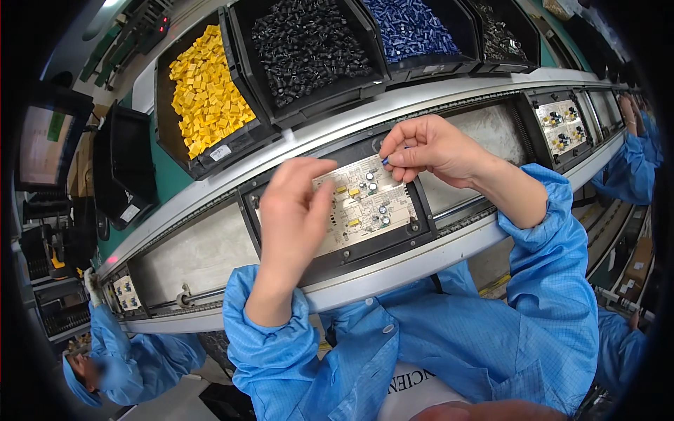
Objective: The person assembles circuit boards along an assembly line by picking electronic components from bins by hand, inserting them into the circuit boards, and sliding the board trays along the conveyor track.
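Note:
A circuit board point(342, 237) sits in a black carrier frame point(414, 242) on the conveyor in front of me. It bears yellow block components point(354, 222) and small dark-and-silver cylindrical capacitors point(383, 210). My right hand point(432, 151) is over the board's far right corner, thumb and fingers pinching a small blue capacitor point(385, 161). Over the left part of the board hovers my left hand point(295, 210), slightly blurred. Its thumb and forefinger are apart, with nothing seen between them. The hand hides the board's left side.
Beyond the conveyor rail point(316, 130) stand bins of yellow blocks point(207, 91), black parts point(309, 45), blue capacitors point(411, 28) and metallic parts point(502, 38). Another loaded board point(562, 126) lies to the right. A co-worker point(133, 358) is at the left; other blue sleeves point(625, 165) show right.

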### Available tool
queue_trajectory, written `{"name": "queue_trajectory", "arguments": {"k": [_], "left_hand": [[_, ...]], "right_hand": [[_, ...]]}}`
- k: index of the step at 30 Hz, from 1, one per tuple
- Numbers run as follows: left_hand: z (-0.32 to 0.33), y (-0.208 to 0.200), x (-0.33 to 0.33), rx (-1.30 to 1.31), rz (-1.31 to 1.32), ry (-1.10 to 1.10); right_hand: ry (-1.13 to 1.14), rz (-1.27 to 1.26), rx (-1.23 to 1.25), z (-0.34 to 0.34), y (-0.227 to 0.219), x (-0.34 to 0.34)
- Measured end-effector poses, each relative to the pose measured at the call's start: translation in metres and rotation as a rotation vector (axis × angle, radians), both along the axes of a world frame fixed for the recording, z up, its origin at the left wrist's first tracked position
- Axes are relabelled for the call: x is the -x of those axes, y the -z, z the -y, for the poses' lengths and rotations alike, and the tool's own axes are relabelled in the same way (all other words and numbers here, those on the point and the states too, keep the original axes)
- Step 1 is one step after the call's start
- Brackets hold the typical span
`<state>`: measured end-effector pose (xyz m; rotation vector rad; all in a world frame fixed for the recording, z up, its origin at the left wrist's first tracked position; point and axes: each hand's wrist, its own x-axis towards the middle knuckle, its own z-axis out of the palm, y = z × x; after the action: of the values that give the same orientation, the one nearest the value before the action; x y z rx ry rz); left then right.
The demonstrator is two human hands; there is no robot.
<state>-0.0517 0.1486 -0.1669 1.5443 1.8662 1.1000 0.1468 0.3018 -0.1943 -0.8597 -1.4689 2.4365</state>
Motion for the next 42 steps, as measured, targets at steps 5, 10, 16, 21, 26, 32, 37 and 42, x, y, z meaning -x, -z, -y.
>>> {"name": "queue_trajectory", "arguments": {"k": [5,10,16,21,26,32,37,42], "left_hand": [[0.007,0.013,0.020,0.138,0.709,0.002],[0.008,0.011,0.012,0.181,0.896,0.093],[0.007,0.009,0.013,0.134,0.958,0.055],[0.006,0.013,0.012,0.117,0.973,0.035],[0.007,0.011,0.014,0.183,0.989,0.086],[0.008,0.012,0.013,0.161,0.928,0.100],[0.010,0.012,0.014,0.143,0.908,0.098],[0.010,0.012,0.016,0.182,0.897,0.147]], "right_hand": [[-0.004,0.125,-0.232,0.003,0.000,0.003],[0.006,0.141,-0.459,0.008,0.007,0.001],[-0.014,0.248,-0.904,0.021,0.001,0.004],[-0.021,0.290,-1.168,0.024,0.009,0.003],[-0.004,0.287,-1.289,0.025,0.009,0.004],[-0.013,0.316,-1.303,0.025,0.008,0.002],[-0.033,0.331,-1.354,0.026,0.005,0.003],[-0.050,0.349,-1.382,0.027,0.003,0.002]]}}
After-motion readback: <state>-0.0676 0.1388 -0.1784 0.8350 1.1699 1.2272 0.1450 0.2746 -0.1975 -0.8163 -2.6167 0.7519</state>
